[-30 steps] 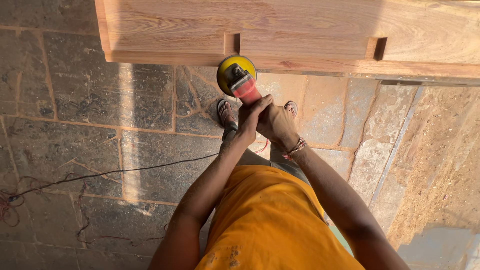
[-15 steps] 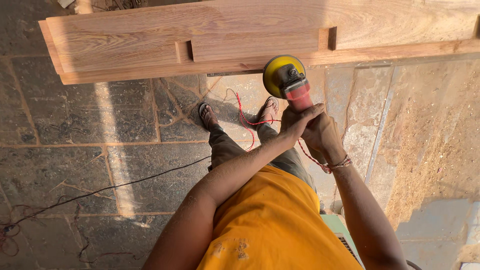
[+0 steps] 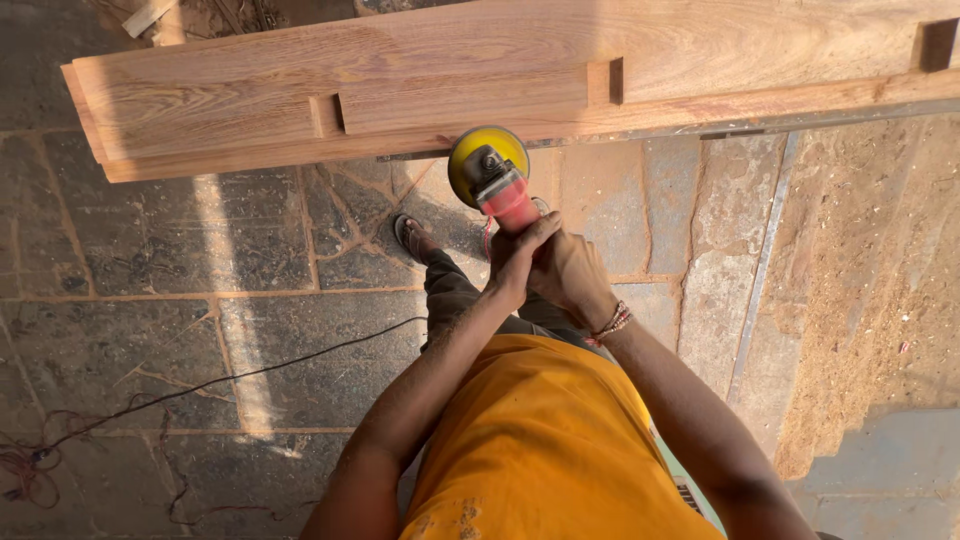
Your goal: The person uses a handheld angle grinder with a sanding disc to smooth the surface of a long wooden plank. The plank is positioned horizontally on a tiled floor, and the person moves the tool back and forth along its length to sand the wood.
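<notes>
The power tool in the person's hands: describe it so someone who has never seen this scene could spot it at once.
Find the long wooden frame lying across the top of the view above the stone floor. At its lower edge, near the middle, sits the sander, gripped from below by the left hand and right hand. Its round yellow disc and red body stand out from everything around it.

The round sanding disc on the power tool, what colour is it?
Yellow: the round sanding disc shows best in the head view.

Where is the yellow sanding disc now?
In the head view, the yellow sanding disc sits upper centre, against the wooden beam's lower edge, just beyond both hands.
</notes>
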